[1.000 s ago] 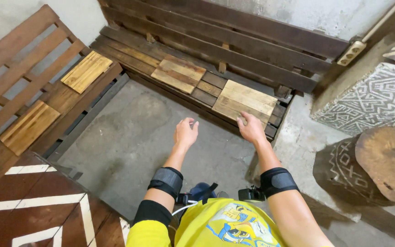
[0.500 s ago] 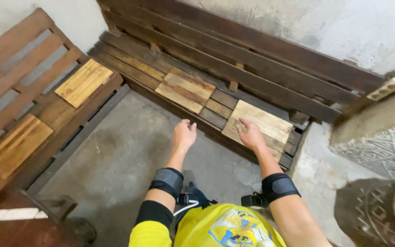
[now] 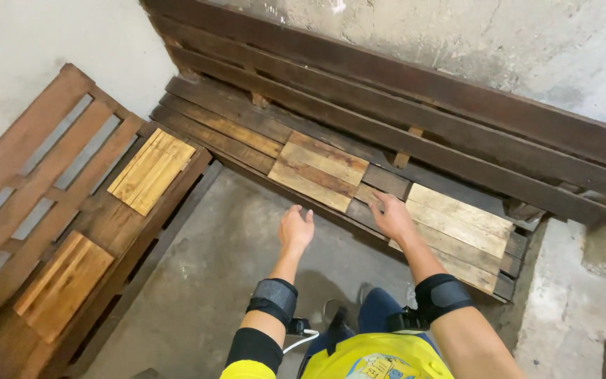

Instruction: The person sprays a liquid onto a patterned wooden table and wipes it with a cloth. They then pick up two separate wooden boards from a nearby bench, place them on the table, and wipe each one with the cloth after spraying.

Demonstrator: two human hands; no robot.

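My left hand [image 3: 296,230] hovers open above the concrete floor, just in front of the dark wooden pallet bench [image 3: 233,112], holding nothing. My right hand [image 3: 392,216] rests with fingers spread on the bench's front slats, at the left edge of a pale wooden slat panel [image 3: 457,224]. A second, browner slat panel [image 3: 319,170] lies on the bench just beyond and between my hands. Both forearms wear dark bands above yellow sleeves.
A second pallet bench [image 3: 57,203] runs along the left wall with two light slat panels [image 3: 151,170] [image 3: 64,284] on it. Bare concrete floor [image 3: 198,281] fills the corner between benches. A rough concrete block [image 3: 583,309] stands at right.
The view has moved closer to the corner benches. Both hands have reached forward; my right hand now rests at the pale panel's left edge instead of on its middle.
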